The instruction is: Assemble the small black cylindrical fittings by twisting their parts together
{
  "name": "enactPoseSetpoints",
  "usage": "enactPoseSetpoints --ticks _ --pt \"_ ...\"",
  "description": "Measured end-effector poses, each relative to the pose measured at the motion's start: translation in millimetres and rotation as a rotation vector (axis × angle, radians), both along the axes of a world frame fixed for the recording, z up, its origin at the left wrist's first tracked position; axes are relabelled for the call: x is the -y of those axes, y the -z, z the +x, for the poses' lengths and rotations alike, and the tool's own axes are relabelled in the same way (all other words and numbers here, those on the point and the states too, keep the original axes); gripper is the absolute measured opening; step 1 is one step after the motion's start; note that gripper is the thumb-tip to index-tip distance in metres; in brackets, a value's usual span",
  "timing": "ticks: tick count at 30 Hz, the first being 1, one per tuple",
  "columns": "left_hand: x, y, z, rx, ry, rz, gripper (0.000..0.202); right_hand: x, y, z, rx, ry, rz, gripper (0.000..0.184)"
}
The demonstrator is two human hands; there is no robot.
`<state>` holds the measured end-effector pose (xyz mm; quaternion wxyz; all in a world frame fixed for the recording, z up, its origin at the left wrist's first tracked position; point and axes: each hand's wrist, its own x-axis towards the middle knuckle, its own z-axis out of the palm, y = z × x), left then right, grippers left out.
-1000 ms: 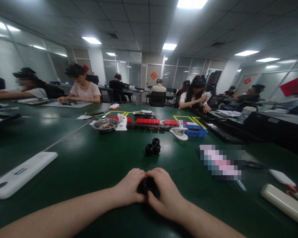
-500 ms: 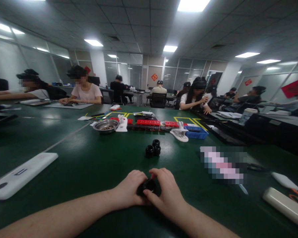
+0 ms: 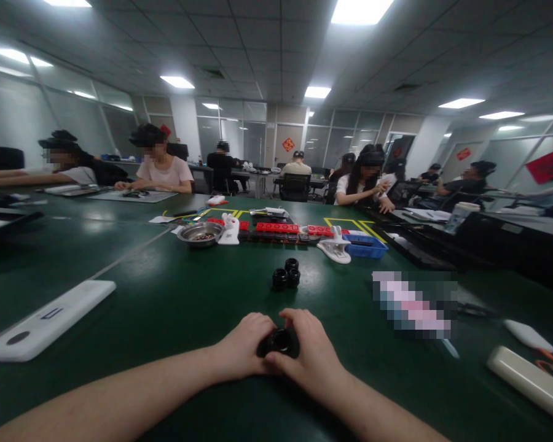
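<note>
Between my two hands is a glossy black ring-shaped part [image 3: 282, 341] with a round opening facing up. My left hand [image 3: 246, 345] is closed around its left side, and some of those fingers are hidden. On the other side, my right hand [image 3: 312, 348] grips the part with a curled index finger at the back and the thumb in front. Just beyond the hands, several similar black round parts [image 3: 280, 279] sit grouped on the green table [image 3: 188, 294].
Farther back are a metal bowl [image 3: 200, 236] of small pieces, a row of red blocks [image 3: 276, 228], a white clamp [image 3: 335, 247] and a blue tray [image 3: 364, 247]. A long white case [image 3: 50, 322] lies left; a cream-coloured bar [image 3: 529, 383] lies right. Co-workers sit around.
The view has shifted slightly. The black part's opening shows a little more between my hands, which keep hold of it in about the same place.
</note>
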<state>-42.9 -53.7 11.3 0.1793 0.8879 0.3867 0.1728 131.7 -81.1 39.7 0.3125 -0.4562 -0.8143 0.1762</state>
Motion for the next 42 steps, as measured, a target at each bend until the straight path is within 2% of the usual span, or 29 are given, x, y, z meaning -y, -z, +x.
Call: enactPoseSetpoints --ticks 2,4,6,8,12,15,19,27,30,33,35,39,40,42 --pt "0 -0.2 0 0.008 0.004 -0.010 0.040 1 -0.2 2 -0.020 -0.074 0.000 0.043" --pt "-1 -0.2 0 0.009 0.002 -0.008 0.041 1 -0.2 4 -0.055 -0.166 0.008 0.051" --pt "-1 -0.1 1 0.006 0.002 0.004 0.041 2 0.5 5 -0.080 -0.199 0.030 0.060" --pt "-1 -0.1 1 0.009 0.008 0.017 0.039 3 2.3 4 -0.088 -0.141 0.048 0.062" --pt "-1 -1.3 1 0.008 0.009 0.024 0.038 2 7.8 1 -0.073 -0.012 0.009 0.056" --pt "-1 -1.5 1 -0.003 0.008 -0.001 0.038 -1 10.4 1 -0.112 -0.068 -0.039 0.050" --pt "-1 -1.2 0 0.004 0.002 -0.006 0.043 -2 8.5 4 -0.216 -0.235 -0.071 0.065" --pt "0 -1.9 0 -0.005 -0.002 -0.005 0.042 -3 12.6 0 -0.208 -0.043 -0.081 0.058" --pt "-1 0.3 0 -0.003 0.002 -0.021 0.043 -3 12.6 0 -0.246 -0.120 -0.096 0.054" --pt "-2 1.0 0 0.001 -0.007 -0.016 0.044 -1 9.0 2 -0.276 -0.252 -0.081 0.068" --pt "-1 0.2 0 -0.006 -0.012 -0.001 0.042 0 7.4 2 -0.261 -0.211 -0.051 0.068" --pt "-1 -1.3 0 -0.008 -0.001 -0.007 0.040 -1 8.6 0 -0.206 -0.025 -0.049 0.059" --pt "-1 -1.1 0 -0.005 -0.004 -0.019 0.040 -2 9.1 0 -0.194 -0.034 -0.060 0.057" --pt "-1 -0.1 0 0.011 0.003 -0.038 0.044 -3 9.1 1 -0.196 -0.138 -0.080 0.055"
